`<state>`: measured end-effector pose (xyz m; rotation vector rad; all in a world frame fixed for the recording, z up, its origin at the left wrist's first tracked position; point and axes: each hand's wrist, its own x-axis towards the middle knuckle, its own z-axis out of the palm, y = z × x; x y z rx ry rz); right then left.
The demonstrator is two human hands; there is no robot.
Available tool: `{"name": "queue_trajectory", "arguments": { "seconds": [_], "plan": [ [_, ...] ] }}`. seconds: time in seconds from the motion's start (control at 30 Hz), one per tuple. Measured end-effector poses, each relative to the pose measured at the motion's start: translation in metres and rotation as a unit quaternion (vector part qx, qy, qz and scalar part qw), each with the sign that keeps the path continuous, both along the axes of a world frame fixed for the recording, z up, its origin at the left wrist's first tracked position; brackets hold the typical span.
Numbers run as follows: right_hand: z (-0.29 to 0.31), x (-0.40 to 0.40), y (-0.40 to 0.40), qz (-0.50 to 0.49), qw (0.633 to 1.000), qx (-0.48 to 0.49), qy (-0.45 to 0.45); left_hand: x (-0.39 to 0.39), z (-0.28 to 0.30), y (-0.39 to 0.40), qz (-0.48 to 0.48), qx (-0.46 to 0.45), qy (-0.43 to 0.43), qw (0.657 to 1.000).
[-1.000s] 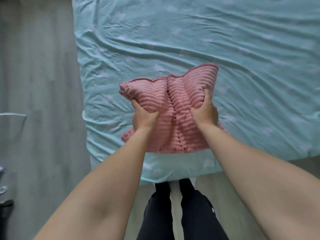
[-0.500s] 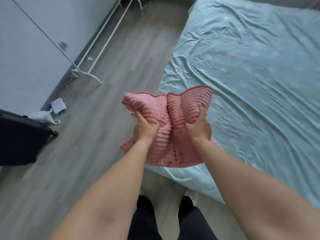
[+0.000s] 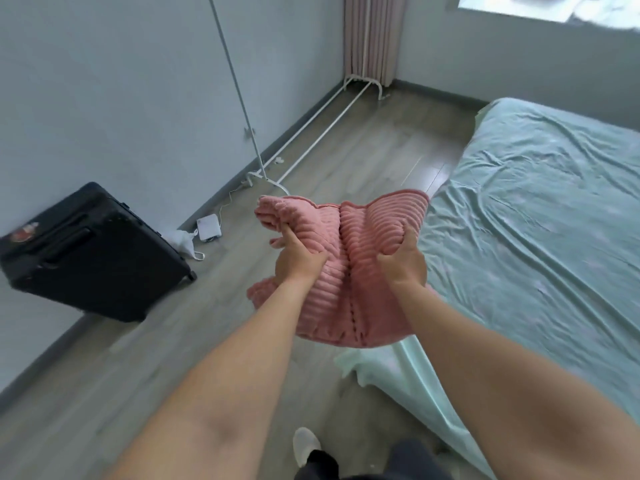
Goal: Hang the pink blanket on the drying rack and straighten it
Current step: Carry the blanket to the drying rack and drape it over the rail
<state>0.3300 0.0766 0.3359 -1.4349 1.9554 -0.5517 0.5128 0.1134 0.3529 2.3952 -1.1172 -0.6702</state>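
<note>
I've got the folded pink ribbed fleece blanket up in the air, out in front of my chest, over the grey wood-plank floor and just off the near corner of the bed. My left hand is clamped onto its left half, fingers dug into the plush. My right hand grips the right half the same way, thumb pressed into the ribs. The bundle is bunched, with a deep crease down the middle between my hands and its lower edge sagging below my wrists.

To my right lies the bed with the wrinkled pale mint sheet, one corner of the sheet drooping toward the floor. Ahead, along the pale blue wall, stands the thin white metal drying rack: one upright pole rising out of frame, long floor rails running back toward the ribbed pinkish curtain. It sits well apart from the blanket. Left of me a black hard-shell suitcase leans by the wall, with a small white square box and its cord on the floor just beside it.
</note>
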Motion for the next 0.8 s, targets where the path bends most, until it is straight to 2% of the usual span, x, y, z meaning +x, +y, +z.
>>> {"name": "queue_trajectory", "arguments": {
  "seconds": [0.2,0.37,0.8],
  "plan": [
    [0.018,0.09,-0.027,0.005,1.0,-0.015,-0.002,0.091,0.011,-0.028,0.0,-0.012,0.01,1.0],
    [0.015,0.146,-0.083,0.008,1.0,-0.011,0.002,0.149,0.01,-0.084,-0.002,-0.015,0.003,1.0],
    [0.048,0.232,-0.319,-0.019,0.998,-0.039,-0.05,0.231,0.05,-0.322,-0.018,-0.024,-0.01,1.0]
  ]
}}
